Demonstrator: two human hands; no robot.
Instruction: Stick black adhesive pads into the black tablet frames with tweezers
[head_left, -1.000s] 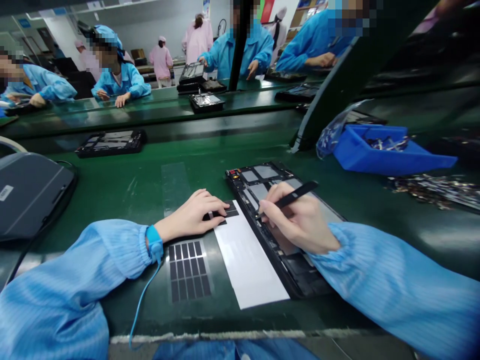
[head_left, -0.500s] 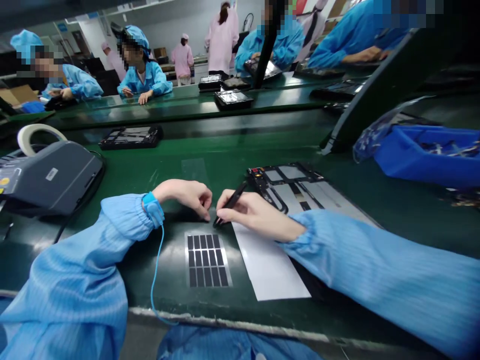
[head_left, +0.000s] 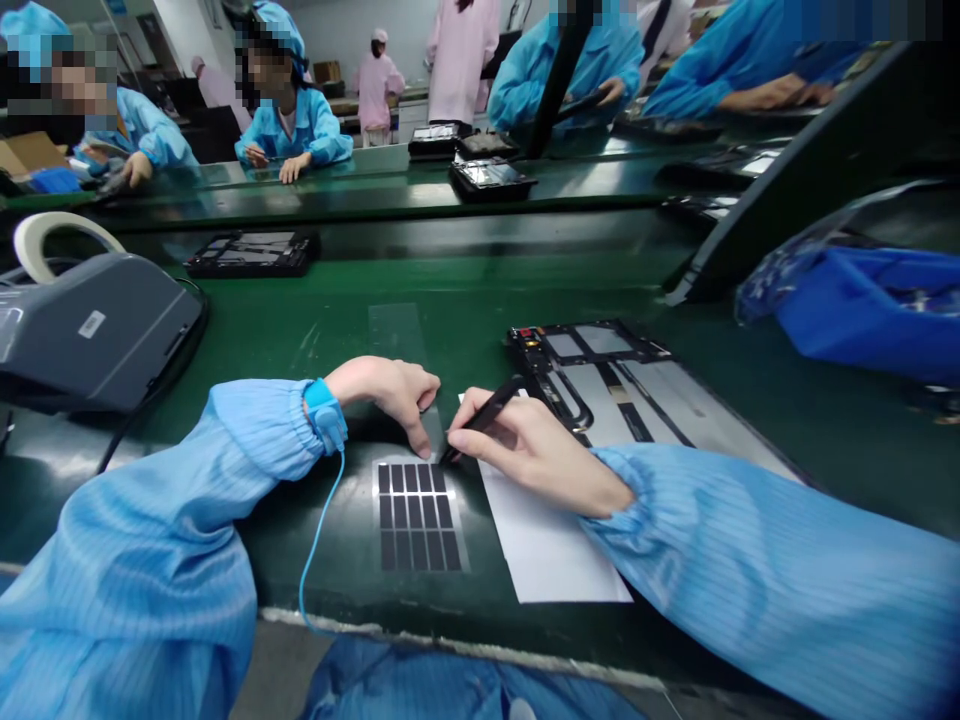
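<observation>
Here: right hand (head_left: 532, 458) curled closed around slim black tool (head_left: 487, 420), tip just beside black-striped sheet (head_left: 416, 517); left hand (head_left: 386, 398) half-open, arched, fingertips (head_left: 424, 450) on tabletop (head_left: 240, 320) just above same sheet.

On the bench (head_left: 480, 300) before me, a flat rectangular tablet frame (head_left: 600, 370) lies right of a gridded rectangular sheet (head_left: 416, 517), a plastic parts tray (head_left: 862, 320) sits farther right, and a boxy machine (head_left: 97, 330) stands left.
</observation>
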